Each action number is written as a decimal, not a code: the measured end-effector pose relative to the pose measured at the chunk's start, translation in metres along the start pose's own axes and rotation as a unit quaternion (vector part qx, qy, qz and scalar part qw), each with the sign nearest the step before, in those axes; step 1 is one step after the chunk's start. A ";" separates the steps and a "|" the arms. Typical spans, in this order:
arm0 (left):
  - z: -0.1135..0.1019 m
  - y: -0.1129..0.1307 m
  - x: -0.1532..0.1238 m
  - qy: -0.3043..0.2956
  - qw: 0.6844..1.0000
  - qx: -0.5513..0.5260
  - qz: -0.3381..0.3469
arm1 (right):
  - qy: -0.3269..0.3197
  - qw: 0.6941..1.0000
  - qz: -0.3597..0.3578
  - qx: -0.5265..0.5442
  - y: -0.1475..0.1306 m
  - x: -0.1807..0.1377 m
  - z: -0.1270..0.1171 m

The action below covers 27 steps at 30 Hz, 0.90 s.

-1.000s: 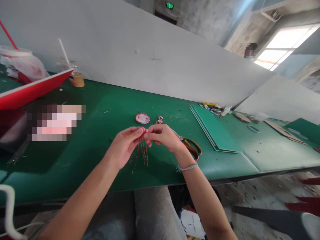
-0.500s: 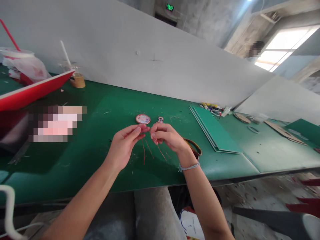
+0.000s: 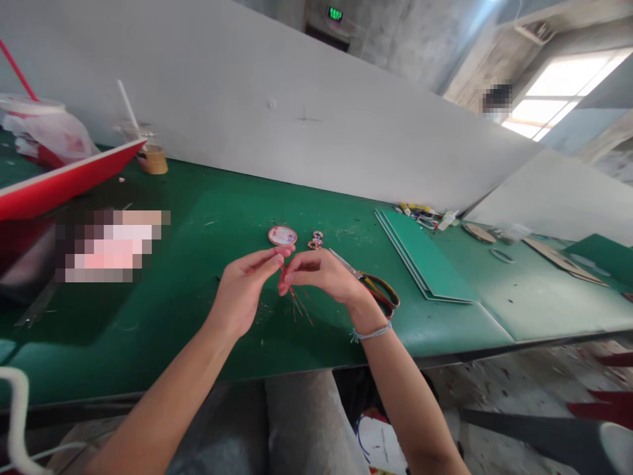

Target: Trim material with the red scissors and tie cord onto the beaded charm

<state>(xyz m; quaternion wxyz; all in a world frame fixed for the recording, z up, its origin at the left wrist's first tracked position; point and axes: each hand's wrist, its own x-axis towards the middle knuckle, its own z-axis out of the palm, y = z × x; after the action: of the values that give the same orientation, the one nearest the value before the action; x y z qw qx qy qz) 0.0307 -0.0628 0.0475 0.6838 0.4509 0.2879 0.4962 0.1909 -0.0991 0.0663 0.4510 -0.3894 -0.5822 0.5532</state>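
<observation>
Thin reddish cords (image 3: 298, 307) run between my two hands, their loose ends hanging below the fingers. My left hand (image 3: 247, 280) pinches the cords at their upper part between thumb and forefinger. Just to its right, my right hand (image 3: 316, 274) is closed on the same cords a little lower down. Beyond the fingers lie a small round tin (image 3: 282, 235) with a pale patterned top and a little cluster of pinkish and dark beads (image 3: 316, 239). Scissors with dark yellow-edged handles (image 3: 380, 293) rest partly behind my right wrist.
Stacked green boards (image 3: 425, 257) lie to the right, with several tools (image 3: 420, 212) behind them. A red-sided panel (image 3: 74, 175) juts in at left, near cups with straws. A white partition (image 3: 277, 132) borders the green table (image 3: 208, 198). Another person is in the background.
My right hand has shifted left and down, closer to my left hand. The cord ends, spread apart before, now hang together in a bunch. More of the scissors and the beads shows.
</observation>
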 end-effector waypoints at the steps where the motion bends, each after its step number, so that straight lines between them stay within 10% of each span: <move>1: -0.001 0.001 0.000 -0.014 1.000 -0.016 -0.013 | -0.004 1.000 -0.005 0.006 0.000 -0.001 -0.001; 6: -0.007 0.004 0.002 -0.110 0.983 -0.112 -0.098 | -0.026 0.998 -0.038 0.034 -0.002 -0.005 -0.004; 27: 0.000 0.005 -0.001 0.026 0.999 -0.036 -0.009 | -0.011 0.998 -0.007 0.057 0.002 -0.001 0.009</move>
<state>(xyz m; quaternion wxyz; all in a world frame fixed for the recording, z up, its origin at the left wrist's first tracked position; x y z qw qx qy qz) 0.0285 -0.0637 0.0519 0.6965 0.4105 0.2912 0.5115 0.1827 -0.1028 0.0646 0.4694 -0.3530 -0.5576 0.5866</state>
